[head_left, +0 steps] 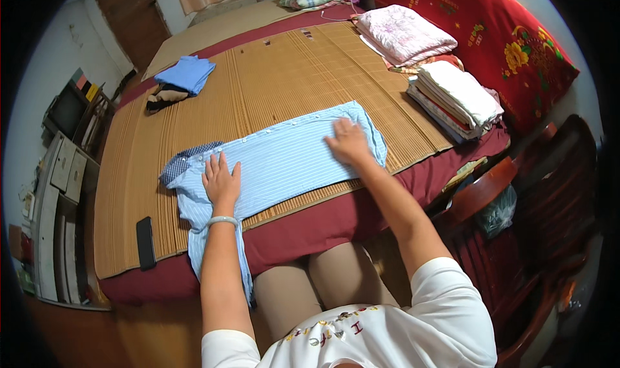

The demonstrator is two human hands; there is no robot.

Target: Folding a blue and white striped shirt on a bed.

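A light blue striped button-up shirt (pixel 284 158) lies folded lengthwise on the bamboo mat, its button edge along the far side. Its dark patterned collar area (pixel 184 161) is at the left, and a sleeve hangs over the bed's near edge. My left hand (pixel 221 179) rests flat on the shirt near the collar, fingers spread. Toward the hem at the right, my right hand (pixel 349 142) lies on the cloth, slightly blurred, with its fingers apart. Neither hand grips the fabric.
The bamboo mat (pixel 258 97) covers the bed. A blue folded garment (pixel 186 74) lies at the far left, a black phone-like slab (pixel 146 242) at the near left. Folded white cloths (pixel 462 93) and a pink-white quilt (pixel 407 33) are stacked at right. A wooden chair (pixel 481 190) stands nearby.
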